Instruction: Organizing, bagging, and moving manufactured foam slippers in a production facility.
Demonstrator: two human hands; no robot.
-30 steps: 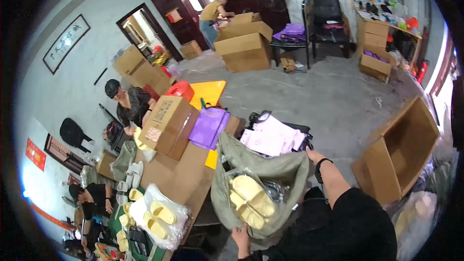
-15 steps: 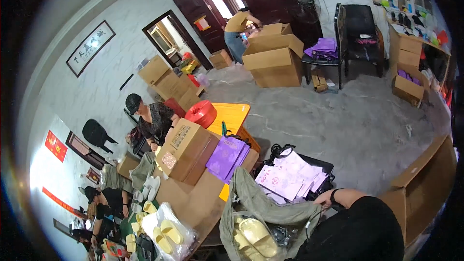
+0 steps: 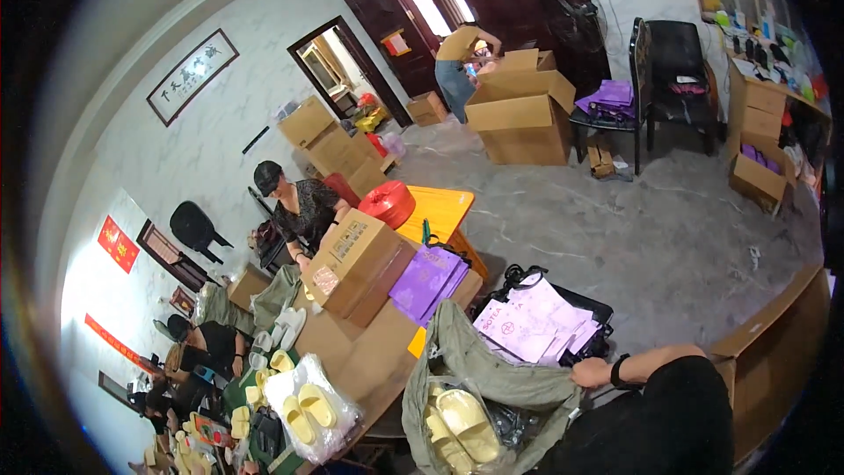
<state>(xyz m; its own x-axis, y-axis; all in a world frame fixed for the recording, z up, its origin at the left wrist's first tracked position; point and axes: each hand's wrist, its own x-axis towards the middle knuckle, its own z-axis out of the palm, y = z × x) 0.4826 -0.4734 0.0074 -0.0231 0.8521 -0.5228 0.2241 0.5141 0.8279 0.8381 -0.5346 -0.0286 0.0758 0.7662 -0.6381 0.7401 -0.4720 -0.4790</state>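
Observation:
My right hand (image 3: 592, 373) comes in from the lower right, a dark band at its wrist, its fingers closed on the rim of a grey-green woven sack (image 3: 420, 405). Inside the open sack lie pale yellow slippers (image 3: 466, 422) in clear plastic, with dark wrapped items (image 3: 512, 422) beside them. Just beyond my hand, a pile of lilac paper bags (image 3: 536, 321) with black handles rests on a dark seat. My left hand does not show.
A taped carton (image 3: 360, 255), purple bags (image 3: 429, 281) and plastic-wrapped yellow slippers (image 3: 309, 413) lie on the table (image 3: 352, 356). An open carton (image 3: 782, 369) stands at my right. One co-worker (image 3: 303, 211) sits across the table; another (image 3: 457, 62) bends over a big carton (image 3: 519, 127).
The view has shifted, so the room sits further right and slightly lower. My right hand stays at the sack's rim, its forearm now more in sight.

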